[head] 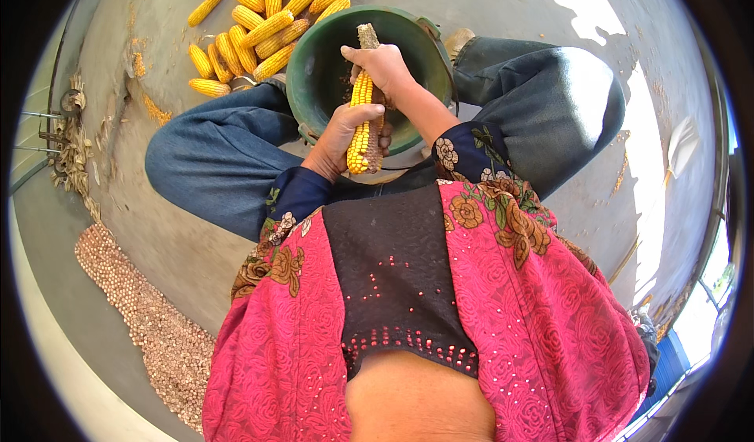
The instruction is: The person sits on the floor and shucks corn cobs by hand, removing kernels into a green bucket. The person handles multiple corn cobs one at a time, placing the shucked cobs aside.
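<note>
A yellow ear of corn (360,130) is in both my hands over a green bucket (306,47). My left hand (347,133) grips the lower part, thumb across the kernels. One side of this ear shows bare, brownish cob. My right hand (382,68) is closed around the upper part, its thumb pointing left. A bare corncob end (367,36) sticks out above the right hand. Whether it belongs to the same ear or is a separate cob is hidden by the fingers. A few dark bits show inside the bucket.
Several whole ears of corn (268,28) lie in a pile on the concrete floor (194,206), beyond my bent left leg (218,142). My right leg (530,94) flanks the bucket. Loose kernels (154,110) and dry husks (73,147) lie at left, near a long stack of corncobs (147,318).
</note>
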